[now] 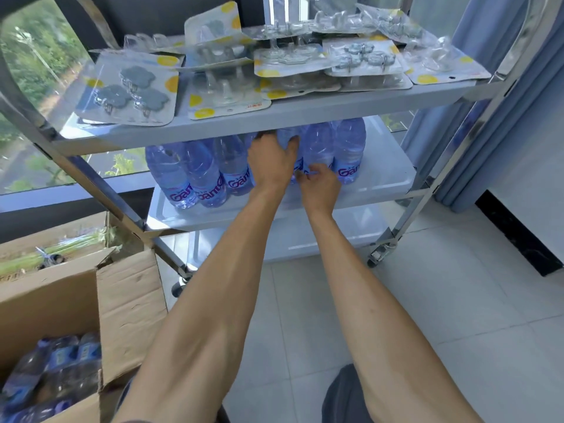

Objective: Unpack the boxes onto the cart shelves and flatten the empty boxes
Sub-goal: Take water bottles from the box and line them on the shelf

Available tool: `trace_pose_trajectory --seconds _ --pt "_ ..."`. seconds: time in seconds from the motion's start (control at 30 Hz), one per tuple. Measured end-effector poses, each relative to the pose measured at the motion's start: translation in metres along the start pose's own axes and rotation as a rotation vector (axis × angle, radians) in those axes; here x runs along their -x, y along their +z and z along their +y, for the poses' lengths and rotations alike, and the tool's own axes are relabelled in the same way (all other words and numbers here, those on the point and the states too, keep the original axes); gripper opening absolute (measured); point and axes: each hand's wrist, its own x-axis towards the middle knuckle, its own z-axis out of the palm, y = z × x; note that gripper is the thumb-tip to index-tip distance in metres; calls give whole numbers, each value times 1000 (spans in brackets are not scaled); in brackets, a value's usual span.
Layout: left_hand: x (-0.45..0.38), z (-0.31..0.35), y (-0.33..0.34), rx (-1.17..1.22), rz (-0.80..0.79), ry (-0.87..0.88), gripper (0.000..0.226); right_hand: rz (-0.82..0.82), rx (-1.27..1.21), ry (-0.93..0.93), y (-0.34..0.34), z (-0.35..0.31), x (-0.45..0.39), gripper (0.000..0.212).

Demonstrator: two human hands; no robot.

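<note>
Box (91, 306): open cardboard, lower left, nearest; cut off by the left and bottom frame edges; one flap up on its right side.
Bottles in box (52, 374): blurred, wrapped in clear film; number not readable; purple labels just visible.
Knee (341, 398): dark cloth at the bottom edge, right of the box, mostly behind the right forearm.
Floor (442, 315): pale tiles, open room right of the arms out to the cart's wheel.
Left hand (270, 161): reaching onto the middle shelf, fingers curled over the top of a bottle in the row; fingertips hidden under the top shelf's front edge.
Right hand (320, 186): lower, just beside the left, fingers bent and pinching at the label band of the same bottle; thumb hidden.
Held bottle (294, 148): upright on the middle shelf, largely covered by both hands.
Bottle row (198, 175): upright, touching side by side, purple labels; caps hidden by the top shelf.
Middle shelf (384, 172): white tray with raised rim; bare strip right of the row and along the front edge.
Bottom shelf (305, 239): only its front lip shows below the middle tray; contents cannot be told.
Top shelf (274, 114): grey front edge, covered with overlapping hook packs (128, 93); clear hooks hard to make out.
Cart frame (476, 117): shiny metal legs; wheel (380, 254) at the right front.
Curtain (488, 102): blue, just behind the right leg.
Window (33, 87): left, trees beyond, blurred.
</note>
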Motion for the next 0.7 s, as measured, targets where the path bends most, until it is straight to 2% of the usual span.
trace_pose_trajectory --seconds 0.1,0.2,0.27,0.47,0.7 --pt "-7 1 16 -25 -64 -3 37 28 14 52 2 11 -2 20" --pt "-18 4 30 -27 -74 -57 48 75 -16 119 -2 25 -5 14" --pt "-20 6 38 -51 -80 -85 50 104 -39 150 -4 30 -8 20" --pt "-19 6 43 7 -12 -73 46 166 -58 176 -2 35 -14 33" --pt "-18 -5 32 -69 -87 22 41 256 -62 154 4 39 -10 30"
